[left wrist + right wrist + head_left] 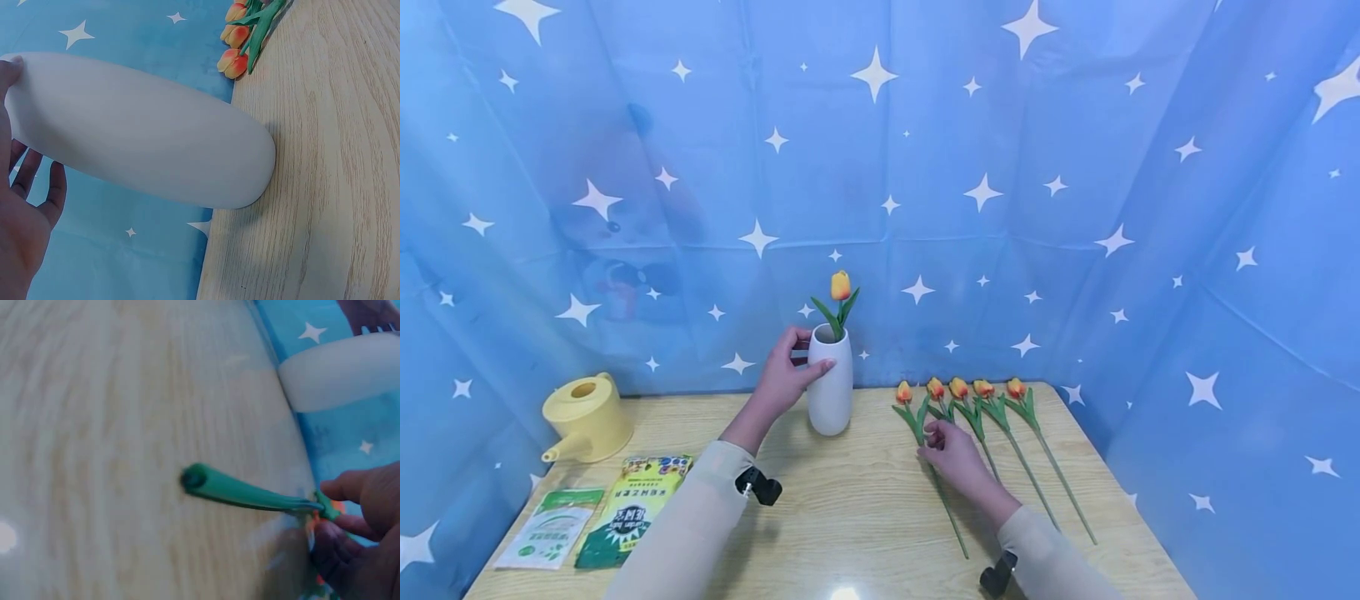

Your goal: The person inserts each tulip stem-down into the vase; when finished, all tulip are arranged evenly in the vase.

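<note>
Near the back edge of the table stands a white vase [831,392], upright, with one orange-yellow tulip [840,286] in its mouth. My left hand [786,372] holds the vase near its top, thumb on the front and fingers behind; the left wrist view shows the smooth vase side [144,131] close up. To the right, my right hand [958,457] pinches the stem of the leftmost lying tulip [904,392], just below its leaves. In the right wrist view the green stem [250,494] points toward the camera, its flower largely hidden behind the fingers.
Several more tulips [1017,388] lie side by side to the right, heads toward the back. At the left are a yellow watering can [587,421], a yellow-green bag [634,512] and a white-green packet [550,529]. A blue star-patterned curtain [880,167] hangs behind the wooden table [850,517].
</note>
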Motion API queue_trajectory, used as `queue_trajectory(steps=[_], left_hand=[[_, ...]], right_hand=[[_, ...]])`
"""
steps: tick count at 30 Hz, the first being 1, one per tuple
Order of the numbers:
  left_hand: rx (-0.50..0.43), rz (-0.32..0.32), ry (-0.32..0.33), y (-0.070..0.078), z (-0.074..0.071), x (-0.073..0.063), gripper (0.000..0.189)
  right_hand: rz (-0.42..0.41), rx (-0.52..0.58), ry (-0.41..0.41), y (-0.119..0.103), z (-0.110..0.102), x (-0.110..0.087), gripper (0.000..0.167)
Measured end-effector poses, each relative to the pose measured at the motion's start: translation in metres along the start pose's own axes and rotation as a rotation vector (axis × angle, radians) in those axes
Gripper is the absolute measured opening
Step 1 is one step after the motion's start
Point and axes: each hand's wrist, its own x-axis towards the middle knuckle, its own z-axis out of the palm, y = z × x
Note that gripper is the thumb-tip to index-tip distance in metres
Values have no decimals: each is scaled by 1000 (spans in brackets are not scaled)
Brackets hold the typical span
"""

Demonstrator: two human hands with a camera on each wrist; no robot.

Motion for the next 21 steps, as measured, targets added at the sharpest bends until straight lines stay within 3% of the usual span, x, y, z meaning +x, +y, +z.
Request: queue_trajectory(steps=[6,21], left_hand=[[6,-10,-2,-2,-1,0,52],[4,-14,-8,-5,-1,3,57]], right_hand=[[18,-30,-3,0,2,0,37],[31,-21,-11,0,3,-1,17]])
